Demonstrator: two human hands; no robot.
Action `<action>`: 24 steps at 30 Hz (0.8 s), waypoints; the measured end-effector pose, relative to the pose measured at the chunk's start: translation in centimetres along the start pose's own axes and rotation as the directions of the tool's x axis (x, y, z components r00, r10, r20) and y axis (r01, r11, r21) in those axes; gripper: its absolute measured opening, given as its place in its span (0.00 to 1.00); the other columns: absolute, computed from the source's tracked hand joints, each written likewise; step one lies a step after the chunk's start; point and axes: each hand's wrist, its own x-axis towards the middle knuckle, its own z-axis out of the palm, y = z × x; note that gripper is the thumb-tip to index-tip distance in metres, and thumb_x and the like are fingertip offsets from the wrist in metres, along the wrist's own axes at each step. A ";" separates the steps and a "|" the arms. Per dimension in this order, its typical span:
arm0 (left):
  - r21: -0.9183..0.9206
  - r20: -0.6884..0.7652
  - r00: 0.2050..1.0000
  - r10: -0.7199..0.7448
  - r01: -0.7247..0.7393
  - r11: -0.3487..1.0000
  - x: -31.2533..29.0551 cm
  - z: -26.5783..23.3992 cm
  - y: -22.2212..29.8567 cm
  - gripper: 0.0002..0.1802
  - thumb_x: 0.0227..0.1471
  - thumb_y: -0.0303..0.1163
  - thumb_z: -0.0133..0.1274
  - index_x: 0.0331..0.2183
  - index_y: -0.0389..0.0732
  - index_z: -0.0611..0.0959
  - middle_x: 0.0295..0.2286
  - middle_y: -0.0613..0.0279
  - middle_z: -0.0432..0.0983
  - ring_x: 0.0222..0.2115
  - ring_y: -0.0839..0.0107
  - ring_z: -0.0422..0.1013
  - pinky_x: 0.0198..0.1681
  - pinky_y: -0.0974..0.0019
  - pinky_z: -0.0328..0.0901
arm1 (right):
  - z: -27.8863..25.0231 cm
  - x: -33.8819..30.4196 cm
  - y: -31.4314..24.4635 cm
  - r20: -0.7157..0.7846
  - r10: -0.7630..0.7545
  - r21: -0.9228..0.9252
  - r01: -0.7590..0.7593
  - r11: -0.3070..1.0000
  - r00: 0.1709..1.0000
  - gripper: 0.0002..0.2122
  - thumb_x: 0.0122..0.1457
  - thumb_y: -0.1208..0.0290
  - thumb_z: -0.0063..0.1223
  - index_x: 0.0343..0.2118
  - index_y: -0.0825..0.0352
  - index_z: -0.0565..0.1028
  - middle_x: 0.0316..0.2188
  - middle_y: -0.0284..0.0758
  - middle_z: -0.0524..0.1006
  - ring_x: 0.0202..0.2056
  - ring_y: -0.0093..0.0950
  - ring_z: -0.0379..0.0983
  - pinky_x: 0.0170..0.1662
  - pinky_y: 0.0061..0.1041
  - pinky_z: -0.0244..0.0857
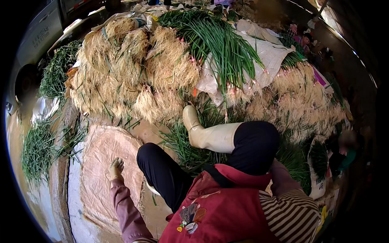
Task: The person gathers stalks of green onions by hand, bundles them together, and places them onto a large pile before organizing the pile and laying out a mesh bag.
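My left hand (116, 167), in a pale yellowish glove, hovers over or rests at the right part of a flattened pinkish woven sack (103, 146). Its fingers look curled together, and nothing shows in them. My right arm (284, 178) reaches down beside my right knee, and the hand at its end is hidden behind my leg. In front of me a big heap of green onions (221, 48) lies with long green leaves. Many bunches show their pale, stringy roots (109, 77) toward me.
My cream rubber boot (210, 135) stands among loose green leaves (184, 152). A white sack (271, 54) lies over part of the heap. More cut greens (38, 146) are piled at the left, near a parked vehicle (38, 34). Another person (304, 40) is at the far right.
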 end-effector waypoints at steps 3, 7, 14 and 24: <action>-0.005 0.170 0.982 0.087 -0.087 0.996 1.2 5.3 4.8 0.21 0.51 0.38 0.48 0.47 0.43 0.72 0.40 0.60 0.74 0.39 0.69 0.71 0.44 0.66 0.62 | -0.8 -2.8 3.8 -0.115 0.071 0.048 -0.066 0.997 0.991 0.10 0.55 0.73 0.45 0.35 0.76 0.73 0.30 0.40 0.75 0.30 0.30 0.70 0.36 0.28 0.63; 0.040 0.282 0.951 0.129 -0.146 0.989 -0.4 13.3 8.2 0.22 0.53 0.37 0.44 0.49 0.41 0.70 0.44 0.58 0.71 0.43 0.67 0.68 0.46 0.66 0.61 | -3.8 -3.2 7.2 -0.192 0.168 0.174 -0.135 0.976 0.967 0.11 0.55 0.73 0.45 0.36 0.76 0.72 0.30 0.41 0.75 0.30 0.30 0.70 0.36 0.28 0.63; -0.029 0.468 0.851 0.237 -0.254 0.967 -7.8 26.7 11.4 0.19 0.52 0.32 0.46 0.46 0.36 0.72 0.40 0.56 0.74 0.38 0.65 0.72 0.42 0.66 0.64 | -5.1 1.9 12.4 -0.038 0.383 0.583 -0.291 0.759 0.923 0.15 0.53 0.71 0.49 0.41 0.76 0.72 0.30 0.39 0.75 0.30 0.28 0.70 0.35 0.28 0.64; 0.264 0.698 0.716 0.007 -0.266 0.927 -15.9 41.5 8.3 0.15 0.51 0.30 0.49 0.42 0.37 0.75 0.35 0.60 0.76 0.33 0.71 0.73 0.38 0.71 0.66 | -14.6 6.0 3.9 -0.445 0.116 0.849 0.378 0.370 0.888 0.13 0.59 0.73 0.45 0.44 0.72 0.71 0.31 0.36 0.76 0.30 0.20 0.72 0.34 0.17 0.64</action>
